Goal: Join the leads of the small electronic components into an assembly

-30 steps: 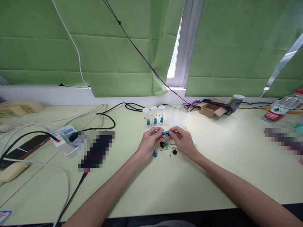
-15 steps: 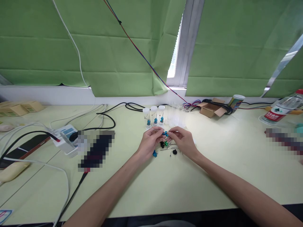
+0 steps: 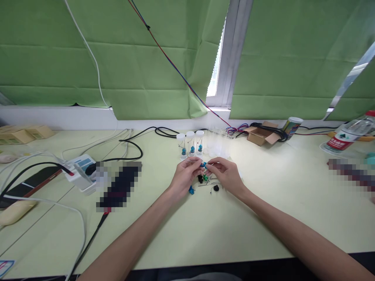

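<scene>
My left hand (image 3: 185,175) and my right hand (image 3: 225,174) meet over the middle of the pale green table, fingertips pinched together on a small blue bead (image 3: 204,165) threaded on a thin metal pin (image 3: 191,160). Just below the hands lie loose beads: a black one (image 3: 200,178), a green one (image 3: 205,178), a blue one (image 3: 191,191) and a black one (image 3: 216,188), with thin pins beside them. Behind the hands stand three clear vials (image 3: 190,145) with white caps, each holding a blue bead.
Several empty clear vials (image 3: 217,145) stand right of the filled ones. A white power strip (image 3: 79,172) and cables (image 3: 134,145) lie at left. A cardboard box (image 3: 260,135), a can (image 3: 291,126) and a water bottle (image 3: 351,134) sit at back right. Green blinds hang behind.
The hands have barely shifted; the fingers keep working the blue bead on the pin in the same place.
</scene>
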The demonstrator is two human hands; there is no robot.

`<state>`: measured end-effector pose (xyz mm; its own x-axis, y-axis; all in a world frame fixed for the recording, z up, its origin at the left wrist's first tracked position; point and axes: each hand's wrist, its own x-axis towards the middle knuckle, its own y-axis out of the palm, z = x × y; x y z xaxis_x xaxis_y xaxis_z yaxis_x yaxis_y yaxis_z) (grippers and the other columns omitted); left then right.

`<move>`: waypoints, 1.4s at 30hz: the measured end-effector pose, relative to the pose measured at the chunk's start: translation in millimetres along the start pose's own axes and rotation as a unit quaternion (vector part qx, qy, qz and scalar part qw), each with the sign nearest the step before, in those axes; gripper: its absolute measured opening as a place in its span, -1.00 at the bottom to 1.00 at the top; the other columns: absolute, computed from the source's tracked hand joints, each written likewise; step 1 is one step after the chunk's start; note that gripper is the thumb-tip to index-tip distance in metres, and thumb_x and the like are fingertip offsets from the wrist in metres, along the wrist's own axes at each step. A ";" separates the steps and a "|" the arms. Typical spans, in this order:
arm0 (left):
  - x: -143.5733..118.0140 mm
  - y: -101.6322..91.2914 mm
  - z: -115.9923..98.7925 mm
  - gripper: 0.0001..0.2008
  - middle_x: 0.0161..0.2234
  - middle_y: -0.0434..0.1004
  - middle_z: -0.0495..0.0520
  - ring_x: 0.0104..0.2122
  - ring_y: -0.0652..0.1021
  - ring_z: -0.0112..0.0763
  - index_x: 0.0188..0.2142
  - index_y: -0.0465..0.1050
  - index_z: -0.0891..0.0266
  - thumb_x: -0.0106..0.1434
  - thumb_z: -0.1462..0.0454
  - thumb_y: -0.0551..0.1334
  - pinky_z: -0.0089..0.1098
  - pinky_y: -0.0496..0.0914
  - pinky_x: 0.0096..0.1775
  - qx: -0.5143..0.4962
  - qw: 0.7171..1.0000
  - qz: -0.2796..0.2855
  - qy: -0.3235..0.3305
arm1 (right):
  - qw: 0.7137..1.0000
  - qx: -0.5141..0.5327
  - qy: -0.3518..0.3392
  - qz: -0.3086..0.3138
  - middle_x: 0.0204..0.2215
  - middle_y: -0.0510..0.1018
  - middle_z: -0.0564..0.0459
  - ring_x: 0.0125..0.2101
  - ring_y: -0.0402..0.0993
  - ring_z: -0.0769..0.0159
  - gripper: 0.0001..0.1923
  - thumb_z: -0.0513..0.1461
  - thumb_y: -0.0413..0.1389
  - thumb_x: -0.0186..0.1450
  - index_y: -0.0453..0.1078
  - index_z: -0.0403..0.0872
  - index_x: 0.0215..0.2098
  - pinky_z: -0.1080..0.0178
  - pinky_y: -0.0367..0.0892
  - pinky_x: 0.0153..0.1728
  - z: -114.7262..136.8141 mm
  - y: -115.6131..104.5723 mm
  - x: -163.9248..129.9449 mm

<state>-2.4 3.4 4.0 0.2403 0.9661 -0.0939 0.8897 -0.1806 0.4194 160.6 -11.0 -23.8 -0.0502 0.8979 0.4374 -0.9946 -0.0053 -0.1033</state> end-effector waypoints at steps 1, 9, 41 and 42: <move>-0.3 0.3 -0.4 -0.73 -0.44 0.47 0.01 -0.45 0.52 -0.50 -0.35 0.46 0.28 0.00 0.23 0.46 -0.43 0.43 -0.26 -0.001 1.000 -0.001 -0.001 | 1.000 0.001 -0.001 0.002 -0.46 0.58 0.03 -0.43 0.61 0.19 -0.79 -0.09 0.23 0.24 0.44 -0.06 -0.28 0.14 0.55 -0.32 -0.1 0.0 -0.1; -1.2 2.4 -2.2 -0.74 -0.41 0.48 0.02 -0.44 0.52 -0.51 -0.36 0.47 0.29 -0.01 0.26 0.46 -0.46 0.44 -0.29 -0.015 1.000 -0.015 -0.004 | 1.000 0.006 -0.002 0.013 -0.42 0.59 0.00 -0.40 0.61 0.18 -0.77 -0.10 0.25 0.23 0.44 -0.07 -0.24 0.11 0.57 -0.28 0.5 0.7 -1.0; -0.3 0.9 0.0 -0.78 -0.43 0.46 0.00 -0.47 0.50 -0.53 -0.37 0.50 0.29 0.02 0.25 0.44 -0.46 0.41 -0.32 0.000 1.000 0.001 -0.011 | 0.999 -0.015 0.029 0.037 -0.57 0.52 0.10 -0.59 0.51 0.28 -0.72 0.02 0.09 0.33 0.39 -0.03 -0.26 0.22 0.49 -0.52 0.7 1.4 -1.0; -0.2 0.6 0.3 -0.78 -0.43 0.46 0.00 -0.47 0.50 -0.54 -0.37 0.50 0.29 0.02 0.25 0.44 -0.46 0.40 -0.32 0.000 1.000 0.001 -0.011 | 0.999 -0.014 0.030 0.039 -0.57 0.52 0.10 -0.59 0.51 0.28 -0.72 0.02 0.09 0.33 0.39 -0.02 -0.26 0.23 0.49 -0.52 0.5 1.3 -1.1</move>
<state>-1.8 3.1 4.0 0.2510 0.9615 -0.1123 0.8894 -0.1833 0.4188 159.2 -12.2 -24.0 -0.1208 0.9201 0.3727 -0.9849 -0.0641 -0.1608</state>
